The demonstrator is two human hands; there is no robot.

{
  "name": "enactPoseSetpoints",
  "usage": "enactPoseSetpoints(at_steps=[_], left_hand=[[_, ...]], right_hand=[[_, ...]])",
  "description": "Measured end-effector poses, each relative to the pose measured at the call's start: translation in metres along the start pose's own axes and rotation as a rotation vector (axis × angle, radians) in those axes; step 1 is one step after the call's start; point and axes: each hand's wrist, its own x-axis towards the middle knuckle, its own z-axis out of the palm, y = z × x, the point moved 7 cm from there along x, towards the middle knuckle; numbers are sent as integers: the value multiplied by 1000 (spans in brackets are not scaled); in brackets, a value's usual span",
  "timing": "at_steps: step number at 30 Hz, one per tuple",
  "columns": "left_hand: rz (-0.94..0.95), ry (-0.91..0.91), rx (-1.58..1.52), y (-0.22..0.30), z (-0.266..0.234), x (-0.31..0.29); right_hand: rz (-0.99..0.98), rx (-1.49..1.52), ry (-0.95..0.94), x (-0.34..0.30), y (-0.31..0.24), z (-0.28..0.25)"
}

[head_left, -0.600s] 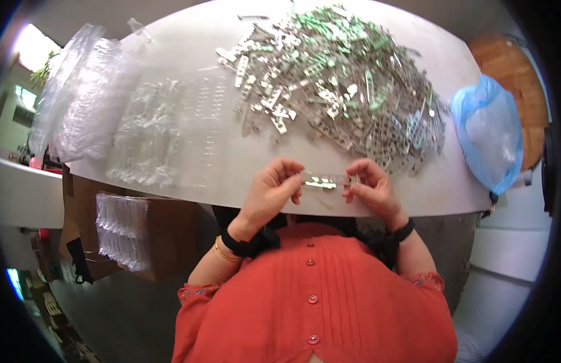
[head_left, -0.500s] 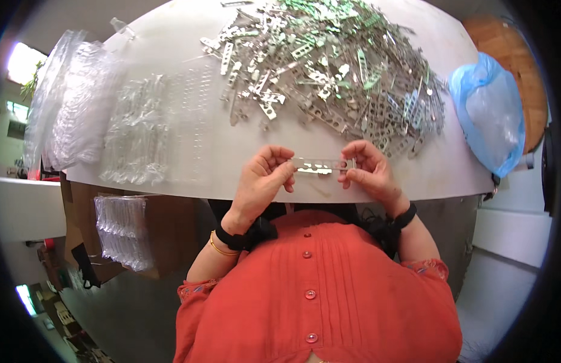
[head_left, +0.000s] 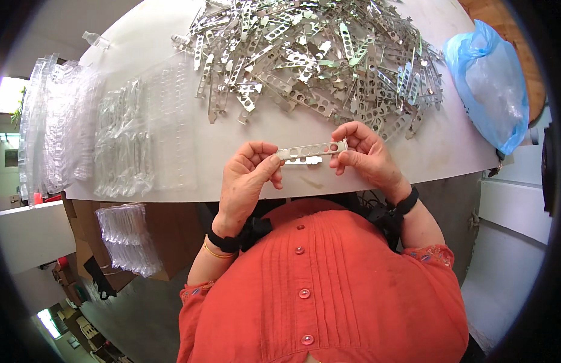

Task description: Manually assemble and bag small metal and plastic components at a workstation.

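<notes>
A flat metal strip with a row of round holes spans the gap between my hands, slightly above the table's near edge. My left hand pinches its left end between thumb and fingers. At the other end, my right hand grips it the same way, its fingertips curled around the small tabs there. Just beneath the strip, a shiny flat metal piece shows; I cannot tell whether it lies on the table or is part of what I hold. Beyond my hands spreads a large heap of similar perforated metal strips.
Clear plastic sleeves lie in stacks on the left of the white table. A blue plastic bag sits at the right edge. Below the table's left side, more clear packs rest on a cardboard box.
The view has shifted a little. Still held at both ends, the metal strip now tilts with its right end higher, and its holes face up more plainly.
</notes>
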Motion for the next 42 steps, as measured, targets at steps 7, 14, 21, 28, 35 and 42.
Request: enactPoseSetpoints(at_steps=[7, 14, 21, 28, 35, 42], left_hand=[[27, 6, -26, 0, 0, -3], [43, 28, -25, -2, -4, -5], [50, 29, -40, -3, -4, -7], [56, 24, -56, -4, -4, -8], [55, 52, -54, -4, -4, -9], [62, 42, -53, -6, -6, -10]], right_hand=[[9, -37, 36, 0, -2, 0], [-6, -39, 59, 1, 1, -2], [-49, -54, 19, 2, -1, -1], [-36, -51, 27, 2, 1, -3], [-20, -60, 41, 2, 2, -3], [-11, -69, 48, 1, 3, -4]])
